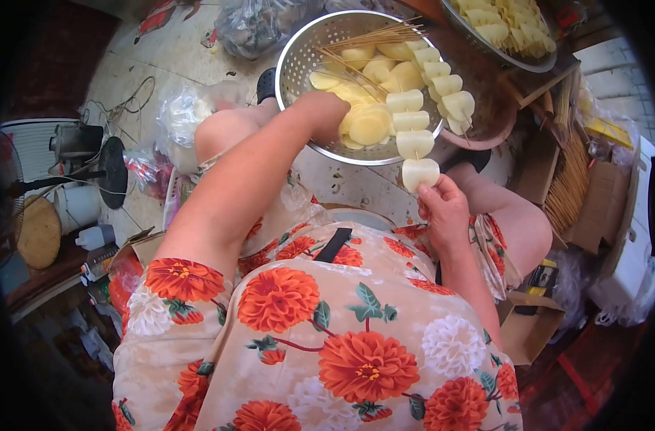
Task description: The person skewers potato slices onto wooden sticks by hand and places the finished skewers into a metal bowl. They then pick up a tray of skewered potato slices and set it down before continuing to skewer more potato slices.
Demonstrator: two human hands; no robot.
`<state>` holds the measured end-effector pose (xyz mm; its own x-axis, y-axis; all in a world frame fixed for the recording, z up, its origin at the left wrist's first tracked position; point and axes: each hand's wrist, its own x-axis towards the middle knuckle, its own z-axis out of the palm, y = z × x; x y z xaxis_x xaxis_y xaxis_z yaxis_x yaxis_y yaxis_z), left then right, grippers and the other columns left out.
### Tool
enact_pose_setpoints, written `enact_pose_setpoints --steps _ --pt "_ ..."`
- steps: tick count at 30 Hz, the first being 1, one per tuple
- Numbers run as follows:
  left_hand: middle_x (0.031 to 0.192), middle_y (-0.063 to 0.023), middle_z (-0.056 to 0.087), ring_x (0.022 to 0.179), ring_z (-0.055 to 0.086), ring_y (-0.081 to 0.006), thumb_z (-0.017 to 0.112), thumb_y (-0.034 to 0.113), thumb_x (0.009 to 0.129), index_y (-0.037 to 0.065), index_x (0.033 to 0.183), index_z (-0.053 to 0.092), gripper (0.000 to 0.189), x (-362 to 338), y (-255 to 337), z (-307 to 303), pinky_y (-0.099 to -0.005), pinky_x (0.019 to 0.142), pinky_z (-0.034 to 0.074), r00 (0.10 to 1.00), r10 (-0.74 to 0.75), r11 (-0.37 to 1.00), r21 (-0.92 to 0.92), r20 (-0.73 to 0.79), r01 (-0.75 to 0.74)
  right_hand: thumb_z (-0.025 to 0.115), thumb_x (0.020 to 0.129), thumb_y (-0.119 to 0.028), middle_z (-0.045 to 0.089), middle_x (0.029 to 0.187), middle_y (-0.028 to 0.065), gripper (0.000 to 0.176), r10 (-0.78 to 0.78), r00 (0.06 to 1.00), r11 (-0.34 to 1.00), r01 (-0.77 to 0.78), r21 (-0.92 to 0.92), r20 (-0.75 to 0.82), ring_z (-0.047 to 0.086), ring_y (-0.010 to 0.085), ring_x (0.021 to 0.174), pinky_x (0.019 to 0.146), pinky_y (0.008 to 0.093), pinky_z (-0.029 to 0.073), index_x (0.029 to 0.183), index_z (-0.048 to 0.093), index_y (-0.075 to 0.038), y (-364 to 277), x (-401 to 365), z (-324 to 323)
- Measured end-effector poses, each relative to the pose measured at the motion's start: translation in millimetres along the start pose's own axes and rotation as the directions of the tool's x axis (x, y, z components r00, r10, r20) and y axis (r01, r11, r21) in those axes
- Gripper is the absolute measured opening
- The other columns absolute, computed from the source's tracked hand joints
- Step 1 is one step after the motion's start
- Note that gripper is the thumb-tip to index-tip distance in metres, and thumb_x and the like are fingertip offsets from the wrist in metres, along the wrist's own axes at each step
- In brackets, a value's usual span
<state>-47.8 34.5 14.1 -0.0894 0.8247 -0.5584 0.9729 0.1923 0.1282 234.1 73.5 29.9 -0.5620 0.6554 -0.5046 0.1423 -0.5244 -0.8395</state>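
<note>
A metal colander (290, 72) holds pale potato slices (370, 123) and several loose bamboo skewers (385, 36). My left hand (329, 115) reaches down into it at the left side, against the slices; its fingers are hidden from view. In my right hand (442, 205), thumb and fingers pinch the near end of a potato skewer (414, 145), which carries several spaced slices and extends over the colander's right rim. Beside it, a second loaded skewer (448, 85) leans across the rim.
At the upper right, another metal bowl (550, 63) holds many loaded skewers. A brownish basin (503, 128) sits under it. Bundled sticks (568, 190) and cardboard boxes (532, 323) are on the right. Plastic bags (259, 25) lie behind the colander; a fan (112, 172) is on the left.
</note>
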Motion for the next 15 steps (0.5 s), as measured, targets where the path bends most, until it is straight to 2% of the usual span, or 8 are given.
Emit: enact_pose_setpoints --steps 1,3,8,10,11,13,14,15 --pt "0.092 -0.015 0.066 0.088 0.063 -0.0315 0.065 0.024 0.07 0.008 0.099 0.062 0.033 1 -6 2 -0.0394 0.076 0.05 1.0 -0.001 1.0 0.003 0.005 0.001 0.062 0.084 -0.007 0.054 0.068 -0.0024 0.018 0.003 1.0 1.0 -0.003 0.005 0.001 0.044 0.0034 0.054 0.048 0.0174 0.034 0.1 0.059 -0.001 0 -1 0" --pt "0.092 -0.0157 0.066 0.087 0.062 -0.033 0.06 0.019 0.073 0.009 0.101 0.062 0.03 8 -23 6 -0.0405 0.077 0.05 0.991 -0.069 0.992 -0.117 -0.118 0.055 0.062 0.084 -0.007 0.054 0.068 -0.0023 0.017 -0.006 1.0 1.0 0.006 -0.005 -0.005 0.044 0.0035 0.054 0.048 0.0177 0.034 0.1 0.059 -0.001 0 -1 1" --pt "0.095 -0.0169 0.065 0.089 0.061 -0.0343 0.059 0.015 0.075 0.008 0.105 0.061 0.031 17 -47 22 -0.0411 0.079 0.049 0.968 -0.128 0.965 -0.253 -0.218 0.071 0.063 0.084 -0.008 0.055 0.068 -0.0021 0.016 -0.016 1.0 1.0 0.016 0.008 0.006 0.044 0.0035 0.054 0.048 0.0178 0.034 0.098 0.06 -0.002 0 0 0" --pt "0.094 -0.0167 0.065 0.088 0.062 -0.0335 0.061 0.017 0.074 0.008 0.101 0.061 0.028 18 -52 30 -0.0403 0.078 0.049 0.907 -0.243 0.906 -0.415 -0.343 0.086 0.063 0.084 -0.008 0.055 0.068 -0.0021 0.016 -0.007 1.0 1.0 0.007 0.004 0.016 0.044 0.0035 0.054 0.048 0.0177 0.034 0.098 0.06 -0.002 1 -1 0" --pt "0.094 -0.0167 0.065 0.088 0.062 -0.0335 0.061 0.017 0.074 0.008 0.101 0.061 0.028 20 -54 34 -0.0403 0.078 0.049 0.908 -0.242 0.906 -0.414 -0.343 0.085 0.063 0.084 -0.008 0.055 0.068 -0.0021 0.016 -0.018 1.0 1.0 0.018 0.008 0.017 0.044 0.0035 0.054 0.049 0.0177 0.034 0.098 0.06 -0.002 2 -1 0" --pt "0.093 -0.0155 0.065 0.087 0.062 -0.0318 0.064 0.019 0.074 0.007 0.093 0.062 0.022 16 -53 28 -0.0397 0.076 0.049 0.831 -0.27 0.94 -0.319 -0.486 0.119 0.064 0.084 -0.008 0.055 0.068 -0.0021 0.016 -0.03 0.999 0.999 0.029 0.014 0.018 0.044 0.0035 0.054 0.049 0.0176 0.034 0.098 0.06 -0.002 2 -1 0" --pt "0.093 -0.0155 0.065 0.087 0.062 -0.0318 0.064 0.019 0.074 0.007 0.093 0.062 0.022 14 -52 25 -0.0397 0.076 0.049 0.83 -0.269 0.942 -0.314 -0.489 0.12 0.064 0.084 -0.008 0.055 0.068 -0.0021 0.016 -0.023 1.0 1.0 0.023 0.0 0.019 0.044 0.0034 0.054 0.049 0.0176 0.034 0.098 0.06 -0.002 1 -1 0" --pt "0.09 -0.0148 0.066 0.085 0.062 -0.0311 0.064 0.02 0.074 0.007 0.089 0.062 0.019 11 -47 21 -0.0395 0.075 0.049 0.856 -0.304 0.932 -0.316 -0.417 0.177 0.064 0.084 -0.008 0.054 0.067 -0.0021 0.016 -0.015 1.0 1.0 0.015 -0.013 0.02 0.044 0.0034 0.054 0.049 0.0176 0.034 0.097 0.06 -0.002 0 -1 0"
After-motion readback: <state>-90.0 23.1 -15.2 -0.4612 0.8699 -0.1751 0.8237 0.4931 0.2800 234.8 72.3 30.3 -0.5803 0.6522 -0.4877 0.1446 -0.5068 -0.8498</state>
